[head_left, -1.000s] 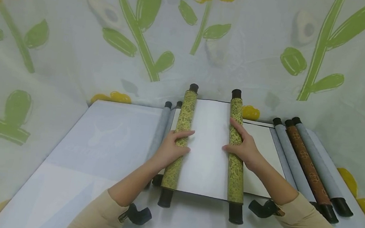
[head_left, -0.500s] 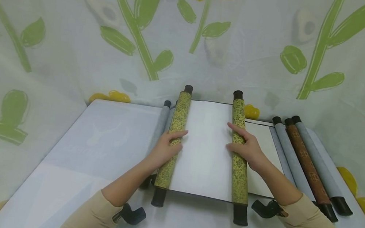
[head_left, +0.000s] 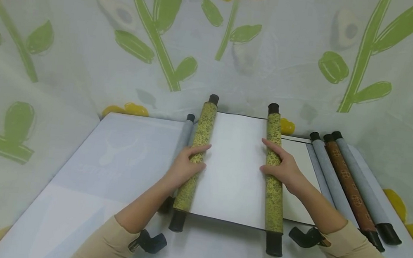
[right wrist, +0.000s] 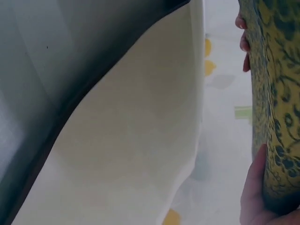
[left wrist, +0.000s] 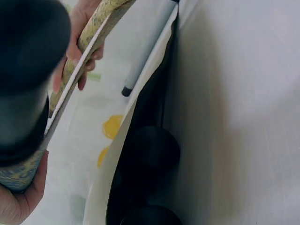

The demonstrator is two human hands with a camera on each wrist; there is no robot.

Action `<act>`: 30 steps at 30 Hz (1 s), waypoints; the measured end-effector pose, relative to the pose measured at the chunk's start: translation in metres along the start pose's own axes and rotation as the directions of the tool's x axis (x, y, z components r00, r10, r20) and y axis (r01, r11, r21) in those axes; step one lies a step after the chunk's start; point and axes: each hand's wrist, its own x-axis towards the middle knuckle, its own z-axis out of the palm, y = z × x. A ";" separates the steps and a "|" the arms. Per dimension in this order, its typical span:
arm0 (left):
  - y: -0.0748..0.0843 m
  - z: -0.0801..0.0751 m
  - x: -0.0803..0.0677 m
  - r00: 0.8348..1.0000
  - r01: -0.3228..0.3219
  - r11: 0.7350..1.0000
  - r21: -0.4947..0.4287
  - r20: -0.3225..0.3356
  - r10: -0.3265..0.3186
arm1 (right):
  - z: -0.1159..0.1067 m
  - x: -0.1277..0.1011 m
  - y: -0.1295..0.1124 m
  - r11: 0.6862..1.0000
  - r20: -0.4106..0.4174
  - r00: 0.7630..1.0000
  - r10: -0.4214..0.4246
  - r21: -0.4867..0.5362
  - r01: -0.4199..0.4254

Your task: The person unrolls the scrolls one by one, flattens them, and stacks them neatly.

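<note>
A hanging scroll with yellow-and-dark patterned backing is held partly unrolled above the table, blank white paper (head_left: 234,169) showing between its two rolls. My left hand (head_left: 183,169) grips the left roll (head_left: 204,125), thumb and index finger lying over its inner side. Round the right roll (head_left: 274,206) my right hand (head_left: 285,170) is curled the same way. Black knobs cap the rolls' ends; one dark knob (left wrist: 28,51) looms close in the left wrist view. In the right wrist view the patterned backing (right wrist: 283,93) fills the right side, fingertips showing beyond it.
Beneath lies another opened scroll with cream paper (head_left: 298,204), its grey roll (head_left: 184,137) at the left. Further right, grey rolls (head_left: 365,184) flank a brown patterned one (head_left: 349,180). The white table (head_left: 86,175) meets a flower-print cloth (head_left: 264,76) behind.
My hands have drawn apart, the left going left and the right going right. More white paper shows between the two patterned rolls; most of this came in the first half second.
</note>
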 end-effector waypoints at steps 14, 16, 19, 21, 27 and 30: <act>-0.003 -0.006 -0.001 0.999 0.040 0.998 0.057 0.027 -0.042 | -0.010 -0.001 -0.003 0.998 -0.026 0.999 0.034 -0.058 -0.036; -0.003 -0.006 0.000 0.998 0.050 0.997 0.065 0.021 -0.051 | -0.010 -0.001 -0.002 0.998 -0.029 0.999 0.030 -0.053 -0.031; -0.003 -0.007 0.001 0.999 0.052 0.995 0.081 0.010 -0.053 | -0.010 -0.001 -0.002 0.999 -0.035 0.999 0.019 -0.044 -0.020; -0.003 -0.008 0.002 0.999 0.038 0.993 0.110 0.004 -0.038 | -0.010 -0.001 -0.002 0.999 -0.043 0.999 0.016 -0.051 -0.019; -0.004 -0.012 0.002 1.000 0.009 0.978 0.207 -0.006 -0.008 | -0.011 -0.003 -0.003 0.996 -0.052 0.999 -0.003 -0.087 -0.002; -0.005 -0.014 0.000 1.000 0.004 0.978 0.210 0.009 -0.006 | -0.014 -0.004 -0.002 0.994 -0.036 0.999 -0.038 -0.104 0.034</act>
